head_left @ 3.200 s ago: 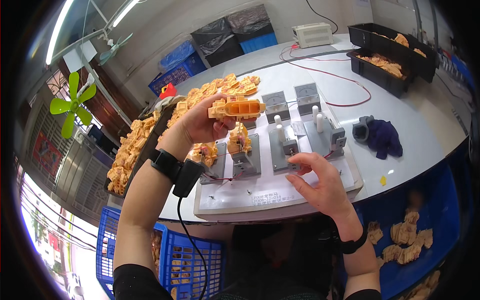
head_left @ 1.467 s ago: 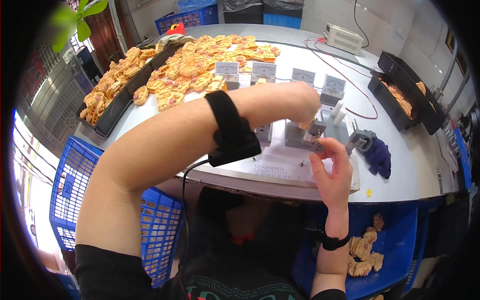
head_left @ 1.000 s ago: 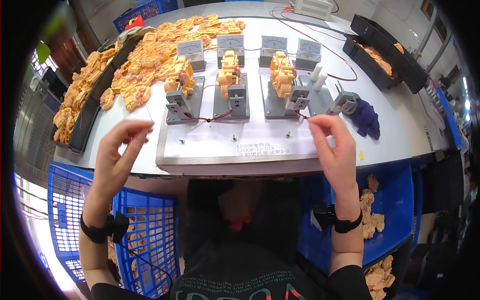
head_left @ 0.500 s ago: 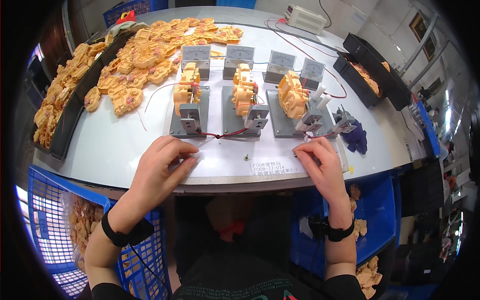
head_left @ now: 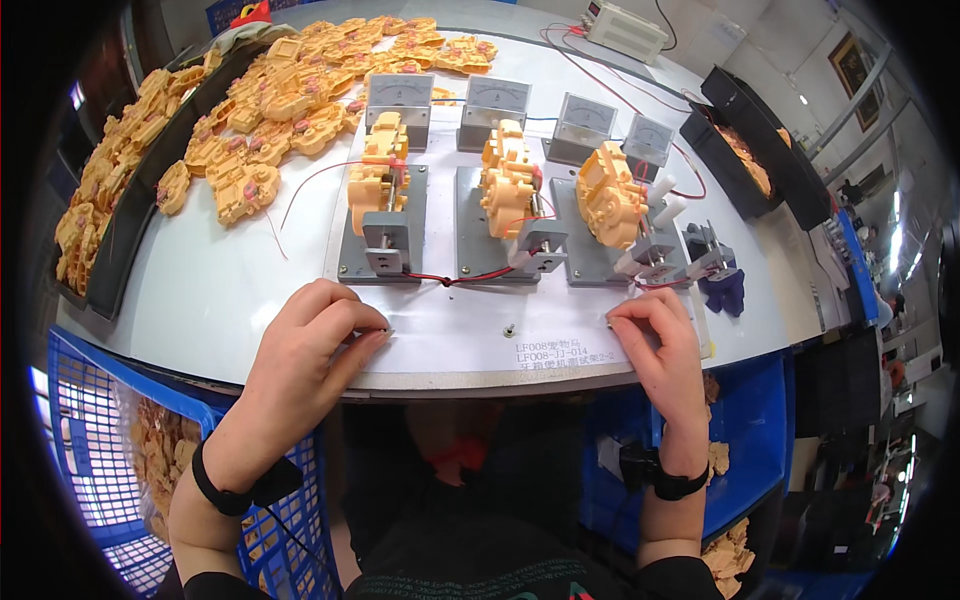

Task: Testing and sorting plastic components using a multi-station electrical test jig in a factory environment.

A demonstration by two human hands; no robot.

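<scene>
My left hand (head_left: 312, 345) is at the front of the test board, thumb and index finger pinched on something tiny, mostly hidden. At the right, my right hand (head_left: 662, 345) pinches in the same way over a small spot below the right fixture. Between them a small metal toggle switch (head_left: 509, 330) stands up from the white board (head_left: 450, 350). Behind my hands, yellow plastic gearbox housings sit on grey fixtures: a left housing (head_left: 379, 165), a middle housing (head_left: 510, 185) and a right housing (head_left: 611, 195). A red and black wire (head_left: 447, 282) links the fixtures' fronts.
Several analog meters, including one at the left (head_left: 401, 92), stand behind the fixtures. Loose yellow housings (head_left: 245, 190) pile up at the left beside a black tray (head_left: 130, 235). Blue crates (head_left: 180, 395) flank me below the table edge. A power supply (head_left: 625, 32) is at the back right.
My left thumb and index finger have come together from slightly apart. My right fingers remain pinched near the right fixture. The whole view has shifted a little; the housings remain on their fixtures.
</scene>
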